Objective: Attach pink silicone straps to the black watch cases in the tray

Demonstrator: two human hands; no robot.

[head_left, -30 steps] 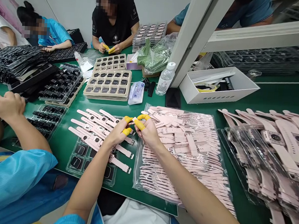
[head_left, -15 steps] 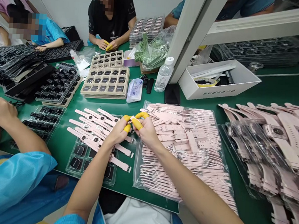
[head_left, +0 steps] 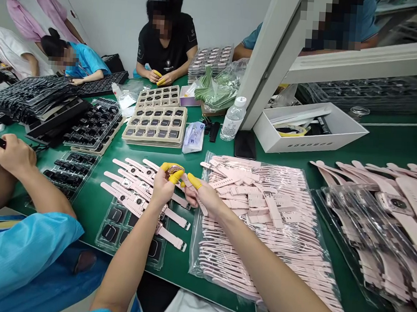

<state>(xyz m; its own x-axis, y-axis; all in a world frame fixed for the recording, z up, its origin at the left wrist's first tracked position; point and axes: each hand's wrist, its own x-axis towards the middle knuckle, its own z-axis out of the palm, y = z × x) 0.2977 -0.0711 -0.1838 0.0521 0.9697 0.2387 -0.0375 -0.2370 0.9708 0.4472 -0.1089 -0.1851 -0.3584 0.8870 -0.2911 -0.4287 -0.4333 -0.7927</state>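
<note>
- Closest to me is the front edge of the green desk [head_left: 218, 288], with a skinny bare strip before the clear bag [head_left: 194, 256] packed with pink straps.
- Left of that bag, a clear tray [head_left: 114, 222] of black squares sits close to the edge, finished pink watches [head_left: 135, 194] laid across its far part. Pale print on the squares, too tiny for me to read. Gap between watches and bag is tight.
- Just past that, above the gap, I've got the left grip [head_left: 164, 184] pinched on a watch [head_left: 175, 168], yellow finger covers on.
- My right grip [head_left: 202, 193] is closed on a pink strap [head_left: 185, 179], right beside the watch. Can't tell if they're joined.
- Off right, a stack of strapped watches [head_left: 396, 205] boxes me in; only a narrow green lane beside the bag.
- Further back: dark phone [head_left: 245, 145], tissue pack [head_left: 194, 137] and bottle [head_left: 233, 122], labels unreadable. The white box [head_left: 311, 143] has a row of dark characters I can't make out. Bare desk right of it.
- Farthest: a co-worker in a black shirt [head_left: 165, 47], "W" on the chest.
</note>
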